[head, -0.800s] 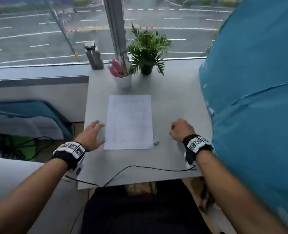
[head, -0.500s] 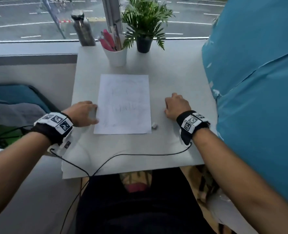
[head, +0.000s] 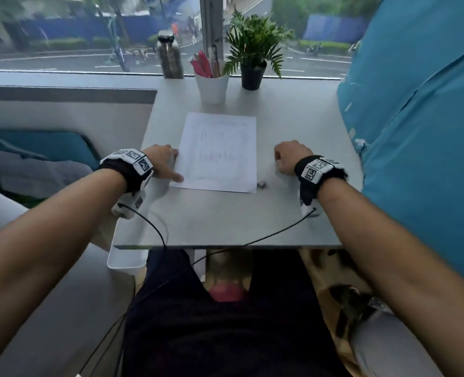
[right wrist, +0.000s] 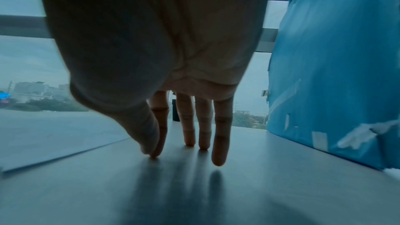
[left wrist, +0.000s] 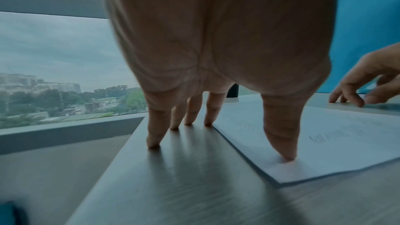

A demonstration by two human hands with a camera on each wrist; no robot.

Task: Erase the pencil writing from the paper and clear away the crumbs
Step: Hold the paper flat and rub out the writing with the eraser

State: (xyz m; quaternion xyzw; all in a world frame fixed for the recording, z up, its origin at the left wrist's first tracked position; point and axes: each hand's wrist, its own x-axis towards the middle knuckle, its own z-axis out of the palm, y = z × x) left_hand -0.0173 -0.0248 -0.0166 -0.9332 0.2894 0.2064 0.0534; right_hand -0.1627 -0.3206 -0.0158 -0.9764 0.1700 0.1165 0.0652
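Both hands have barely shifted over the last second; what has really moved is the head camera, which has tipped up so the street outside the window shows. The left hand has crept in a bit: its thumb now presses on the near left corner of the paper, while the other fingertips rest on the bare worktop just beside the sheet. Fingers are relaxed, gripping nothing.

The right hand sits on the worktop just right of the paper, fingers hanging down, tips touching the surface, also holding nothing. The eraser lies by the paper's near right corner, close to that hand but untouched.

Faint pencil writing is all still there mid-sheet, and I see no crumbs. So my read: paper's getting pinned, erasing hasn't started, and grabbing the eraser looks like the next move.
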